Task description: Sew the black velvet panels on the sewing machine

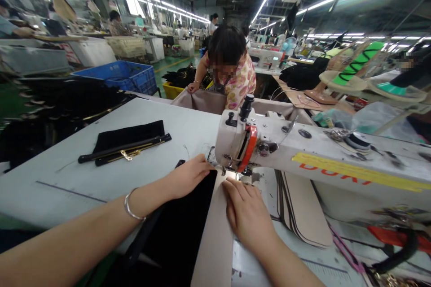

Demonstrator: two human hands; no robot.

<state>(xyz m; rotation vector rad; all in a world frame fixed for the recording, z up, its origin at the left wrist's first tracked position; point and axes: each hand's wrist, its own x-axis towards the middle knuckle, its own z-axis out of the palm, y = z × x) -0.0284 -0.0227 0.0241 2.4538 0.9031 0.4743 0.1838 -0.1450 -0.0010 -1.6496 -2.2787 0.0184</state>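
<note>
A sewing machine (235, 139) stands in front of me, its needle area lit. My left hand (188, 177) is at the top edge of a black fabric piece (188, 233), left of the presser foot, its fingers together and bent over the edge. Alongside the black fabric runs a beige panel (213, 237), which passes up to the needle. My right hand (251, 210) lies on that panel's right side, fingers stretched out flat and tips close to the foot. The needle tip itself is too small to make out.
A black zippered piece (131, 139) with gold pulls lies on the left of the table (60, 193). Stacked beige panels (303, 210) rest under the machine arm, near pink-handled snips (346, 249). Opposite, a person (232, 67) leans over a fabric-lined trough. A blue crate (124, 76) stands beyond.
</note>
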